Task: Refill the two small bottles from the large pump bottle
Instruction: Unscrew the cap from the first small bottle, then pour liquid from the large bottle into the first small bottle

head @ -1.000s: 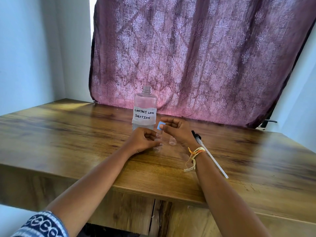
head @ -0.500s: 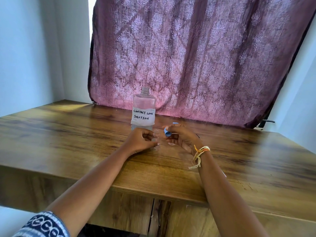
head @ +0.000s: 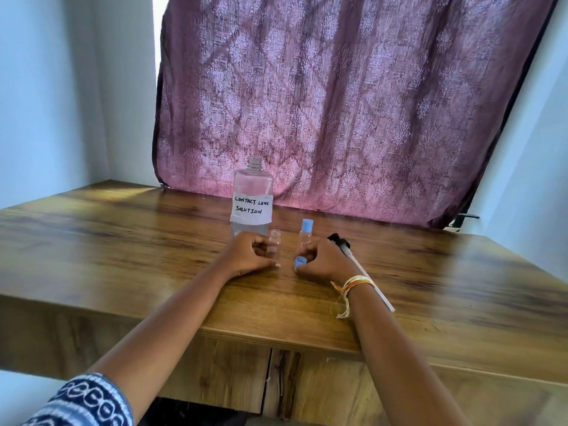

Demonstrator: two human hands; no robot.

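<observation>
Wooden table [head: 123, 247], left hand [head: 249, 253] gripping uncapped small bottle [head: 274, 242], right hand [head: 322, 259] pinching blue cap [head: 300, 262], pump [head: 362, 269] half hidden

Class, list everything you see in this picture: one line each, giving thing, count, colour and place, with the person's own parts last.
Large bottle: 1, clear with white label, back of table, uncapped.
Small bottles: 2, clear; open one in left hand, blue-capped one behind right hand.
Loose cap: 1, blue, in right hand.
Pump with tube: 1, black and white, lying right of right hand.
Table: 1, brown wood.
Curtain: 1, purple, behind table.
Wristband: 1, yellow-orange, right wrist.
Left hand: holds open bottle.
Right hand: pinches cap.
</observation>
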